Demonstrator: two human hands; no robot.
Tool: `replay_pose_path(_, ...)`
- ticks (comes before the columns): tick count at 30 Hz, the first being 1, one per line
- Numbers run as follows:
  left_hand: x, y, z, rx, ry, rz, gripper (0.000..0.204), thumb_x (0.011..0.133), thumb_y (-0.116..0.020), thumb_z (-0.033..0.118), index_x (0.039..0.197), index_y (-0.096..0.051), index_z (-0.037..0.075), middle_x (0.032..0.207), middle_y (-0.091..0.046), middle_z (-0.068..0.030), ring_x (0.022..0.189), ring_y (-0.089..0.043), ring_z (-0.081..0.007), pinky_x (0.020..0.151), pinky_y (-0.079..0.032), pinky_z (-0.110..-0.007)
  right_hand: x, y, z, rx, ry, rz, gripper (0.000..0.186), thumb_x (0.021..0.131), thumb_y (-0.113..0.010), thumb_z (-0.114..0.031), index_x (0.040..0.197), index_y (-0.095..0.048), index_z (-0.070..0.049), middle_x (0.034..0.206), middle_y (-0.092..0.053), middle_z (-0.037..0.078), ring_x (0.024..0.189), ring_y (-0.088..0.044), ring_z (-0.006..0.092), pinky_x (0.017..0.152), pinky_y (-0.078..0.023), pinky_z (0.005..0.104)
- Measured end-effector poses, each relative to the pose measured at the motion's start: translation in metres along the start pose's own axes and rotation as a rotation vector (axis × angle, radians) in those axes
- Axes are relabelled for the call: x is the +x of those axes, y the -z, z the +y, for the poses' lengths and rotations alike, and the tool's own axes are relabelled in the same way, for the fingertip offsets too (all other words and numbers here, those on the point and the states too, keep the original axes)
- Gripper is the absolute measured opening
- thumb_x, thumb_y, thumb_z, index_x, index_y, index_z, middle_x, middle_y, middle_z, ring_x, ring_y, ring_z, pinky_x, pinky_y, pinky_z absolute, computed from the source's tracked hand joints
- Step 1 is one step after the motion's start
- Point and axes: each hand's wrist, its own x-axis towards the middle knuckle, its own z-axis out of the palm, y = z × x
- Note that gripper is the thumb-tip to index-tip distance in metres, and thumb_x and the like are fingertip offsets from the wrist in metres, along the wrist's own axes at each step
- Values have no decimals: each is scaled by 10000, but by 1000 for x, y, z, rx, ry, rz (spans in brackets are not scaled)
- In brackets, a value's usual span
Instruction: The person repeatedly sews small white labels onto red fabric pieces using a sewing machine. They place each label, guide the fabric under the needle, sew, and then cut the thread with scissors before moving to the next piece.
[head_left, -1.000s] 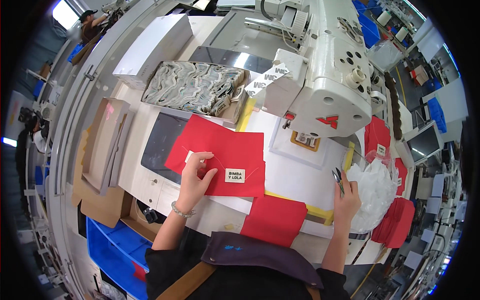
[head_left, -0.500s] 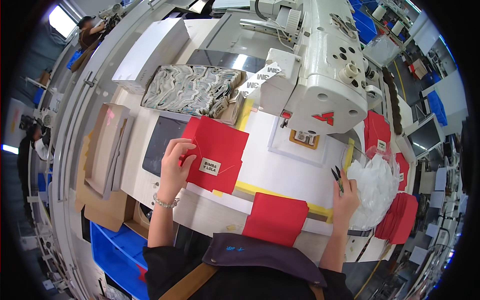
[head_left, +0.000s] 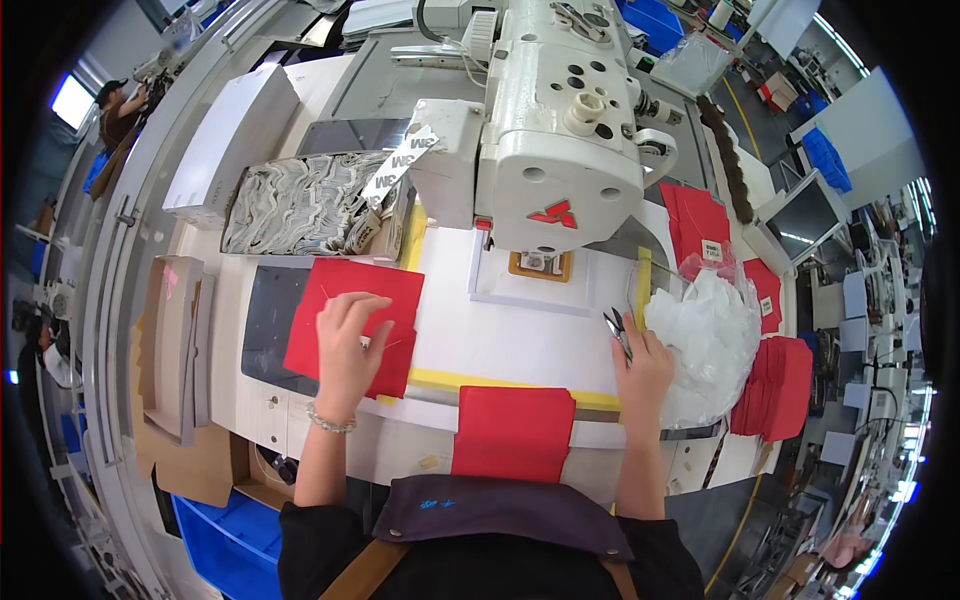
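Observation:
A red fabric piece lies flat at the left of the machine table, partly on a dark glossy panel. My left hand is over it, fingers curved, with a gap between thumb and forefinger. That hand hides most of a small pale label on the piece; fine loose threads show on the fabric. My right hand grips dark thread snips, tips pointing away from me and up from the white work surface. Between my arms, a red fabric piece or small stack rests at the table's front edge.
A large white sewing machine stands ahead, a small framed piece beneath its head. Far left are a box of folded label strips and a white box. A white plastic bag and red fabric stacks sit right.
The view has swung right, so the table appears shifted left. My left hand has moved rightward across the red piece and now covers its label. My right hand keeps hold of the snips.

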Motion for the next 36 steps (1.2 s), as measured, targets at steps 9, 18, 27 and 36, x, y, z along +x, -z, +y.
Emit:
replay_pose_path(9, 1, -96, 95, -177, -130, -401, 424, 742, -752, 96, 1141, -608, 95, 906, -614, -53, 907, -570, -255, 817, -421, -375, 2, 0, -7, 43, -33, 88, 373, 821, -726, -260, 1170, -672, -142, 878, -563, 43, 873, -547, 233, 788, -393, 376)
replay_pose_path(18, 2, -99, 94, -279, -82, -470, 205, 701, -757, 72, 846, -614, 97, 802, -603, -28, 853, -570, -240, 779, -408, -368, -13, 0, -39, 581, 4, 30, 253, 784, -771, -156, 1023, -714, -100, 872, -544, 42, 821, -543, 218, 754, -407, 357)
replay_pose_path(27, -2, -97, 89, -402, -60, -522, 225, 691, -739, 39, 832, -573, 96, 803, -608, -35, 802, -579, -256, 780, -399, -370, -17, 6, -61, 1180, -287, -322, 365, 823, -737, -17, 1173, -642, -52, 922, -590, 25, 546, -493, 33, 509, -392, 191)
replay_pose_path(36, 6, -76, 102, -630, 120, -427, 359, 717, -752, 8, 1052, -638, 66, 872, -611, -68, 646, -567, -191, 614, -492, -313, -14, 6, -57, 1386, -344, -411, 424, 842, -689, 44, 1250, -598, -24, 882, -652, 16, 577, -487, 4, 533, -369, 164)
